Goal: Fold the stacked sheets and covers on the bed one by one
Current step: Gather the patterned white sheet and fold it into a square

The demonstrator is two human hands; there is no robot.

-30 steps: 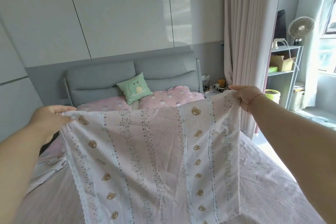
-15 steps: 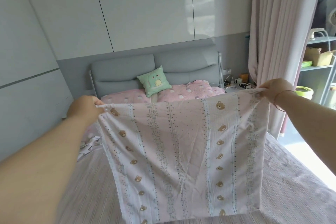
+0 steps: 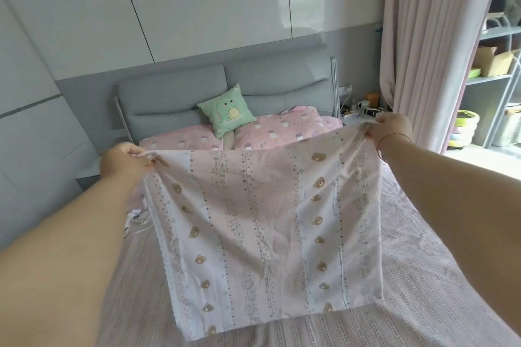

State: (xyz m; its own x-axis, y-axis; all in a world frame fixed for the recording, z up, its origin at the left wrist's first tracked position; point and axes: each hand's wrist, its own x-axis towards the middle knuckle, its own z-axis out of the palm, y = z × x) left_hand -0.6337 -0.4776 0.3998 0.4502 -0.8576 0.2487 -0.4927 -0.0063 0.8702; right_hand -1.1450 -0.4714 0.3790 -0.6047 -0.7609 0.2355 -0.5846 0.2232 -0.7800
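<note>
A pink-and-white cover [image 3: 265, 228] printed with small bears and leafy stripes hangs spread out in front of me over the bed [image 3: 423, 276]. My left hand [image 3: 124, 162] pinches its top left corner, and my right hand [image 3: 392, 128] pinches its top right corner, a thin red band on that wrist. The cover's lower edge hangs close to the striped bedspread; I cannot tell if it touches. A bit of crumpled fabric [image 3: 135, 214] shows at the bed's left side behind my left arm.
Two pink pillows [image 3: 282, 129] and a green cushion [image 3: 227, 110] lie against the grey headboard [image 3: 169, 98]. A cluttered bedside table [image 3: 359, 111] stands right of it. A pale curtain [image 3: 428, 36] and a metal shelf [image 3: 496, 70] with boxes fill the right side.
The view has swung left and down. Both hands have come lower and a little closer together, so the cover's top edge sags slightly and its lower edge has come into view.
</note>
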